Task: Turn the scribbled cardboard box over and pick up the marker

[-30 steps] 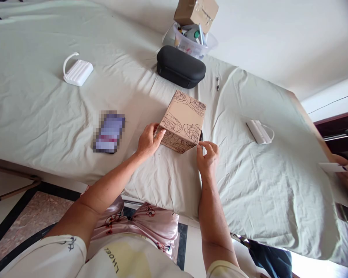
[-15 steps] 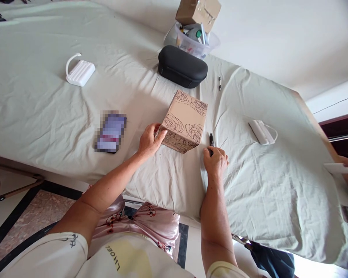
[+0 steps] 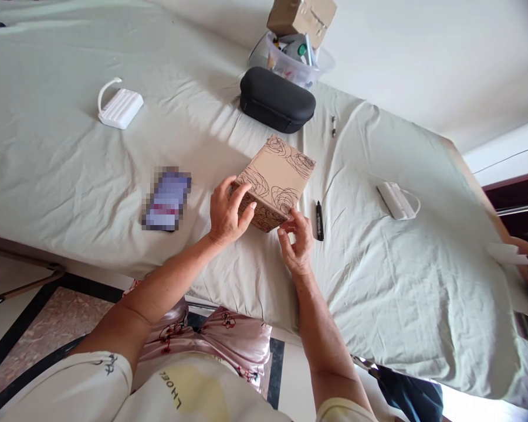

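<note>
A small brown cardboard box [image 3: 277, 173] with black scribbled swirls on its top and near side rests on the cloth-covered surface. Against its left corner is my left hand [image 3: 229, 214], fingers spread, one fingertip on the top edge and the thumb apart in front of the near side. My right hand [image 3: 298, 243] has the box's near right corner between its fingers and thumb; part of those fingers is hidden. Just right of that hand lies a black marker pen [image 3: 319, 223], untouched.
A phone with a blurred screen [image 3: 167, 200] lies to the left. White devices with cable loops sit at left [image 3: 122, 109] and right [image 3: 396, 201]. Behind the box are a black case [image 3: 277, 99] and a filled plastic basket [image 3: 297, 70]. Another person's hand [image 3: 521, 249] shows at far right.
My right hand has let go of the marker and moved left to the box. The box has turned slightly, its near corner shifting left. My left hand's fingers have spread.
</note>
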`<state>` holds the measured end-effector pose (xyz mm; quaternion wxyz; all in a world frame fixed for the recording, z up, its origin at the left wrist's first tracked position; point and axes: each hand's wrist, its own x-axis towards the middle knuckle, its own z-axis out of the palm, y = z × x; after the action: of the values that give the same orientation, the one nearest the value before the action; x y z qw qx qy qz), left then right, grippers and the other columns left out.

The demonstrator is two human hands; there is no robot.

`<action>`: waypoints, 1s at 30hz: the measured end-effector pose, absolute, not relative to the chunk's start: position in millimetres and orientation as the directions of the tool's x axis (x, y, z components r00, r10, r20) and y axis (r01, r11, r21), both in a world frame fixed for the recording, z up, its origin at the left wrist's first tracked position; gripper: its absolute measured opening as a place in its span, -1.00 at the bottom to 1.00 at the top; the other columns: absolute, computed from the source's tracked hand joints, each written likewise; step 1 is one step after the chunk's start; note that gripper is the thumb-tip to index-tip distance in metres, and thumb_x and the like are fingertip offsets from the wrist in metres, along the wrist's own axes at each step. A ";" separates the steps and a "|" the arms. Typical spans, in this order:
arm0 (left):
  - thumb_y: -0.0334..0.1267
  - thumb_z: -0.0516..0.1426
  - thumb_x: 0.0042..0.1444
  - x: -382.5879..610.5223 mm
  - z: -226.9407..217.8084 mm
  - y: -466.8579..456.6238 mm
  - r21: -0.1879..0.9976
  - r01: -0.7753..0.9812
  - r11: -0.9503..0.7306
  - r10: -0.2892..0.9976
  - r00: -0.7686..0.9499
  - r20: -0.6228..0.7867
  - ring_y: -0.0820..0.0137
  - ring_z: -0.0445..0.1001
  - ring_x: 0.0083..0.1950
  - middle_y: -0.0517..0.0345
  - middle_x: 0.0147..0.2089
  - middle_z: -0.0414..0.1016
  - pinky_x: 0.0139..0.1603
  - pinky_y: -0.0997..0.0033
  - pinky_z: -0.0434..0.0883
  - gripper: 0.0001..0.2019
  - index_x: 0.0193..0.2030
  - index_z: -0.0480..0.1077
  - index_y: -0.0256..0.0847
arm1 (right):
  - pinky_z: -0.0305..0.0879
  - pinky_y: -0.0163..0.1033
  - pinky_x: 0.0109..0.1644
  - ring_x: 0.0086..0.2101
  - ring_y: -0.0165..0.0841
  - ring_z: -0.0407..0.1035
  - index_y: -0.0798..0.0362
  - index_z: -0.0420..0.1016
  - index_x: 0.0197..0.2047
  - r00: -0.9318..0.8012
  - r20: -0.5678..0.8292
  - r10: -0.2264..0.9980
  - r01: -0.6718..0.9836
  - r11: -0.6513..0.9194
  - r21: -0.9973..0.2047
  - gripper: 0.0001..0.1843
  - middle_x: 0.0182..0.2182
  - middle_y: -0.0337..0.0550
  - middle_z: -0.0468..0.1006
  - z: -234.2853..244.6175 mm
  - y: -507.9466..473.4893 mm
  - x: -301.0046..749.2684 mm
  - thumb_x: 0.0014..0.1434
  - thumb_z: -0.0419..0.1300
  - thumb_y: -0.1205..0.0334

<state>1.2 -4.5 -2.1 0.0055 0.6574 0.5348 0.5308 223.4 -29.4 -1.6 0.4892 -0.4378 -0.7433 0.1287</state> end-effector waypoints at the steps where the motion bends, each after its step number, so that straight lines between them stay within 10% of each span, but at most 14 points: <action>1: 0.20 -0.03 0.48 1.2 -1.8 -4.6 0.570 0.710 -0.414 0.707 -0.143 0.692 -0.01 0.37 0.45 -0.30 0.44 0.34 0.43 -0.01 0.33 -0.42 0.34 0.42 -0.19 | 0.57 -0.17 -0.22 -0.26 -0.35 0.49 -0.12 0.39 0.44 -0.177 0.617 0.767 0.518 0.606 -0.604 -0.44 -0.09 -0.06 0.59 -0.2 -31.4 220.1 0.41 0.22 0.10; 7: 0.36 -0.02 0.39 8.6 -1.6 -9.8 0.476 0.714 -0.513 0.660 -0.025 0.750 -0.22 0.01 0.67 -0.27 0.68 -0.04 0.59 -0.28 0.04 -0.25 0.49 0.32 -0.10 | 0.57 -0.23 -0.26 -0.41 -0.42 0.45 -0.10 0.28 0.52 -0.364 0.583 0.726 0.451 0.685 -0.572 -0.39 -0.31 -0.22 0.63 5.7 -40.8 206.4 0.45 0.16 0.22; 15: -0.03 0.13 0.43 10.2 1.8 -11.0 0.396 0.598 -0.697 0.579 0.143 0.803 -0.02 0.28 0.58 -0.12 0.41 0.48 0.58 -0.18 0.25 -0.60 0.30 0.45 -0.09 | 0.58 -0.22 -0.25 -0.40 -0.41 0.48 -0.07 0.33 0.49 -0.275 0.532 0.801 0.513 0.590 -0.623 -0.44 -0.31 -0.21 0.67 1.7 -36.9 211.4 0.49 0.12 0.09; 30: -0.41 -0.10 0.40 -4.2 8.2 -3.1 0.498 0.507 -0.703 0.589 0.023 0.808 0.20 0.46 0.45 -0.01 0.18 0.62 0.44 -0.10 0.49 -0.68 -0.01 0.46 -0.13 | 0.43 -0.24 -0.28 -0.48 -0.42 0.35 0.01 0.54 0.32 0.248 0.520 0.817 0.631 0.271 -0.727 -0.49 -0.47 -0.29 0.54 2.1 -20.7 245.4 0.40 0.18 -0.01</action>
<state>-4.2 -3.1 8.2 0.0351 0.7144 0.3835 0.5843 245.4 -20.7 2.1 0.5172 -0.5971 -0.6066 0.0900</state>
